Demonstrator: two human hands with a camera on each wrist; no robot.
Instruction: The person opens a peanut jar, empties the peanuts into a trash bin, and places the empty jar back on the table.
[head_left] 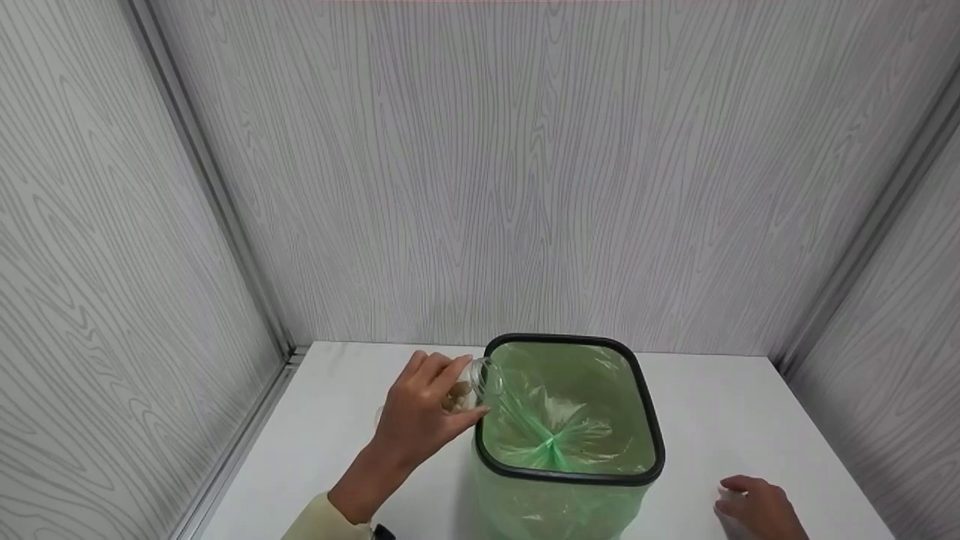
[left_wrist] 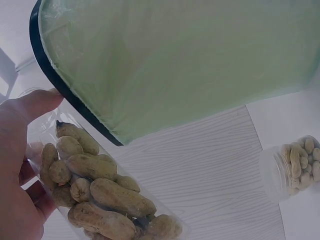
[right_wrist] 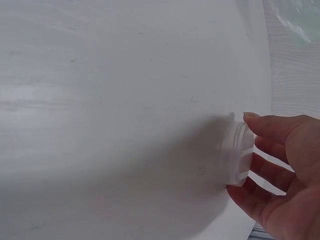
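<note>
My left hand (head_left: 424, 409) grips a clear plastic jar of peanuts (left_wrist: 100, 185), fingers and thumb around its neck. The jar is tilted, its mouth (head_left: 487, 377) at the left rim of a green bin (head_left: 655, 420). Peanuts still lie inside the jar in the left wrist view. My right hand (head_left: 761, 506), low at the right of the head view, pinches a clear round lid (right_wrist: 237, 155) between thumb and fingers. The lid is close to the white tabletop; whether it touches is hard to tell.
The bin has a black rim and a green plastic liner, bunched at its middle (head_left: 551, 442). A second peanut jar with a translucent lid (left_wrist: 275, 172) appears at the right of the left wrist view. Pale wood-grain panels (head_left: 510, 172) enclose the white table (head_left: 712, 405).
</note>
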